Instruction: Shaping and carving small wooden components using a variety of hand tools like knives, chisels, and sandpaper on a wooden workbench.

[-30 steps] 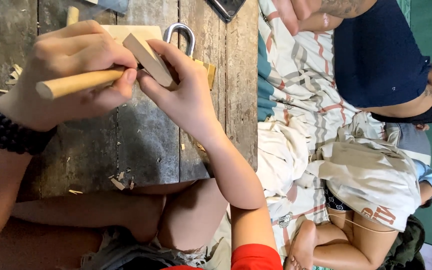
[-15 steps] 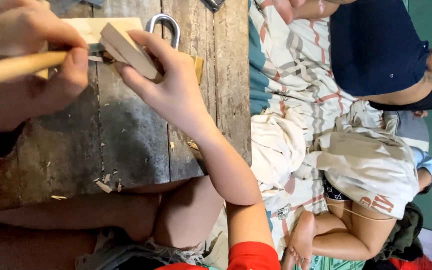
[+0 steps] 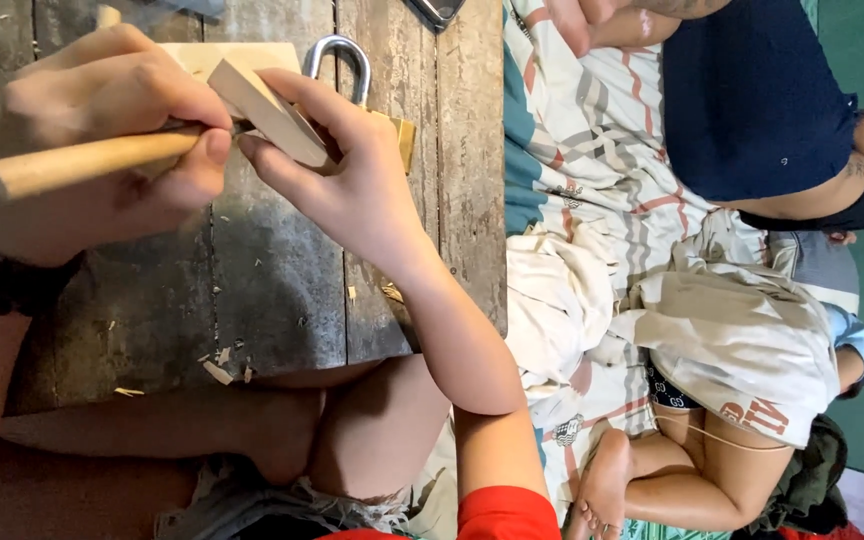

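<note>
My left hand [image 3: 102, 130], with a black bead bracelet on its wrist, grips the round pale wooden handle of a carving tool [image 3: 72, 165]. The tool's tip is hidden between my fingers and meets a small light wooden block [image 3: 272, 110]. My right hand [image 3: 352, 180] holds that block by its end, fingers above and thumb below, over a dark weathered plank surface [image 3: 282, 280]. Behind the block lies a flat pale board [image 3: 197, 55] with a metal U-shaped shackle [image 3: 337, 60] beside it.
Wood chips [image 3: 217, 370] lie scattered on the planks near my bare folded legs [image 3: 352, 440]. To the right, another person [image 3: 752, 330] lies on a striped cloth [image 3: 592, 150]; their hand [image 3: 592, 20] reaches in at the top. A dark phone [image 3: 437, 10] rests at the planks' far edge.
My left hand with the tool swung up and left, then returned against the block. My right hand kept hold of the block, and the view shifted slightly.
</note>
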